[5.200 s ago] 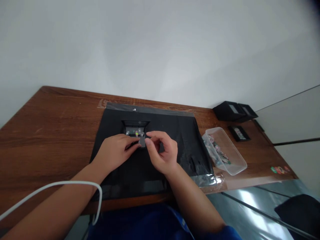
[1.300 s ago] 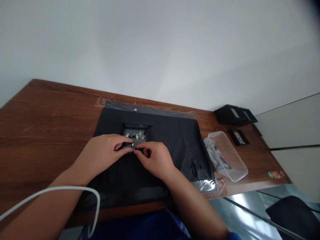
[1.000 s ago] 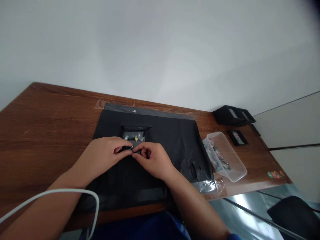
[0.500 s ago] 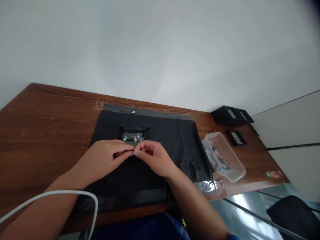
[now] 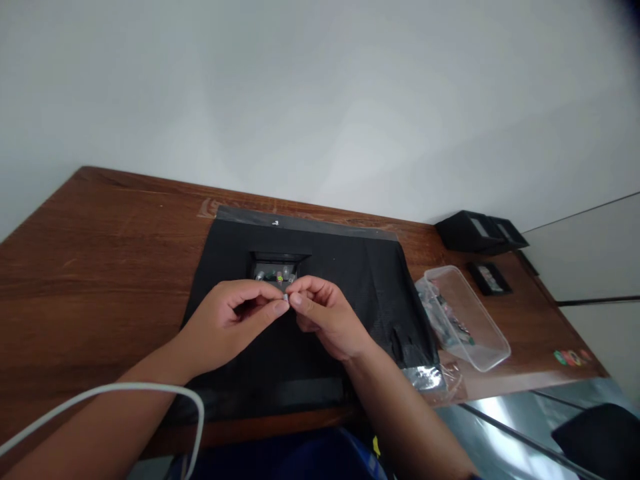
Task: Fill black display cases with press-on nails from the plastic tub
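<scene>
My left hand [image 5: 239, 319] and my right hand [image 5: 327, 313] meet fingertip to fingertip above the black mat. Between them they pinch a tiny whitish piece [image 5: 286, 297], too small to name. Just beyond my fingers sits a small black box [image 5: 280, 257], its near side hidden by my hands. Several small beads or charms [image 5: 280, 275] lie inside it, one of them pink with yellow-green, others greyish and clear.
A black mat [image 5: 350, 260] covers part of the brown wooden table [image 5: 125, 253]. To the right stand a clear plastic tub [image 5: 480, 320] with small bags, a flat black box [image 5: 489, 279] and black bins [image 5: 470, 230]. A white cable [image 5: 125, 387] crosses my left forearm.
The view has shifted slightly, so the table sits further right. My fingertips have turned a little, and the whitish piece between them now shows.
</scene>
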